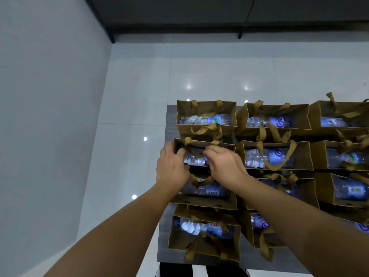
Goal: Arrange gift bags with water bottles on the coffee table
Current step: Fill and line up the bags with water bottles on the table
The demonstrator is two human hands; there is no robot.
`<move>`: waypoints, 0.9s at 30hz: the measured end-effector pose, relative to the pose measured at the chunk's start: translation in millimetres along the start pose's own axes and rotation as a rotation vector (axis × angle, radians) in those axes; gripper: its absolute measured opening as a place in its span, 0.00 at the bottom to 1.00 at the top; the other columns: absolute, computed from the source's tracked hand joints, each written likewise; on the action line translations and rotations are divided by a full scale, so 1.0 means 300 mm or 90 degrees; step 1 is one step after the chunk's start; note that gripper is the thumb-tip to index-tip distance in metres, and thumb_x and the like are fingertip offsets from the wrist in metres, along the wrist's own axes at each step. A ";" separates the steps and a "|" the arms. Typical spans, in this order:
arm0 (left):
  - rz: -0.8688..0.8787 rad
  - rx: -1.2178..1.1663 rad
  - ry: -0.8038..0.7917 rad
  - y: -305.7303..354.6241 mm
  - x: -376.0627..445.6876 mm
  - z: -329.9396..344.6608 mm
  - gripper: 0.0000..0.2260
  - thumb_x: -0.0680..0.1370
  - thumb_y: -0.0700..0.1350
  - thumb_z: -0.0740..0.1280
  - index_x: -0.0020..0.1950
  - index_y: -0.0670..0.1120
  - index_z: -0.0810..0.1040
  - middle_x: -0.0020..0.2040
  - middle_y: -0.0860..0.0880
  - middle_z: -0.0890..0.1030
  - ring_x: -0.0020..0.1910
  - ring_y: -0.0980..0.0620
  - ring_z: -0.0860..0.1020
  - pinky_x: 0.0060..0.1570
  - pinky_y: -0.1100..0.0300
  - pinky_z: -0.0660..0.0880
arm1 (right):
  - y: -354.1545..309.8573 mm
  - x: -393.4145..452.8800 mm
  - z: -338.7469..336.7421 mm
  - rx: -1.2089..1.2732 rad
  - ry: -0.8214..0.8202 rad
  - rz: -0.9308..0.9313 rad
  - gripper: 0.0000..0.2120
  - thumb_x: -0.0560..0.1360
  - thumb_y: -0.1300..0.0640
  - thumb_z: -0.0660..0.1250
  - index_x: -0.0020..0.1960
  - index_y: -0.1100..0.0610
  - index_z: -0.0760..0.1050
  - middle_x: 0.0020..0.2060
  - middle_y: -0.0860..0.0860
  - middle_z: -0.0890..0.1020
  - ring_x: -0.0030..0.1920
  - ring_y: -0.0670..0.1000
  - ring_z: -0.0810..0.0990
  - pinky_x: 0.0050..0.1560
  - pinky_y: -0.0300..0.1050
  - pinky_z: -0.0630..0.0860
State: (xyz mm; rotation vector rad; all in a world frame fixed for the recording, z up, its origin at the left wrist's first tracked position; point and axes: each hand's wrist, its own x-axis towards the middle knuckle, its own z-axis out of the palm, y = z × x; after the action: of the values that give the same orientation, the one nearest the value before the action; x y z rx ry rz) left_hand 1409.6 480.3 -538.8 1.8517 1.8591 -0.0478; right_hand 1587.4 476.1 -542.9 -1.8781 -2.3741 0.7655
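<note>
Several brown paper gift bags stand in rows on a dark coffee table [169, 124], each with a clear water bottle lying inside. Both my hands are at the second bag [223, 147] of the left column. My left hand [172, 166] holds its left edge, thumb outside and fingers curled over the rim. My right hand [223, 164] reaches into the bag, its fingers curled around the water bottle [194, 159] with the purple label. The far-left bag [206, 116] stands just behind, its ribbon handles drooping over the bag I hold.
Further bags fill the middle column [276, 154] and the right column [343, 156], close together. White glossy floor tiles [139, 86] lie left of and beyond the table. A grey wall rises at the left, and a dark sofa base [199, 13] stands at the back.
</note>
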 end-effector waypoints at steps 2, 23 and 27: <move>0.005 0.008 0.006 -0.003 -0.006 0.002 0.16 0.77 0.49 0.71 0.64 0.50 0.76 0.73 0.48 0.66 0.68 0.47 0.68 0.64 0.56 0.72 | -0.007 0.034 0.014 -0.004 -0.086 0.020 0.31 0.73 0.62 0.72 0.74 0.52 0.69 0.74 0.50 0.71 0.65 0.56 0.76 0.63 0.53 0.77; 0.037 0.050 0.051 -0.009 0.003 0.010 0.27 0.75 0.48 0.73 0.72 0.51 0.69 0.75 0.46 0.64 0.73 0.43 0.64 0.69 0.49 0.69 | 0.035 0.005 0.033 -0.051 -0.093 -0.002 0.07 0.80 0.54 0.64 0.51 0.53 0.81 0.44 0.50 0.81 0.48 0.53 0.79 0.50 0.49 0.79; 0.222 0.246 -0.011 0.013 0.043 -0.001 0.38 0.74 0.52 0.73 0.79 0.53 0.58 0.82 0.44 0.53 0.81 0.41 0.48 0.78 0.39 0.48 | 0.048 -0.022 0.050 -0.042 -0.053 -0.053 0.07 0.79 0.55 0.66 0.52 0.53 0.82 0.46 0.50 0.82 0.50 0.53 0.80 0.53 0.49 0.78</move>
State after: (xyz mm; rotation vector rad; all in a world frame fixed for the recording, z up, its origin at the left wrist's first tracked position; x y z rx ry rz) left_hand 1414.1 492.7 -542.0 2.4060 1.5685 -0.3179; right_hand 1597.7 466.7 -559.7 -1.7914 -2.5398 0.7818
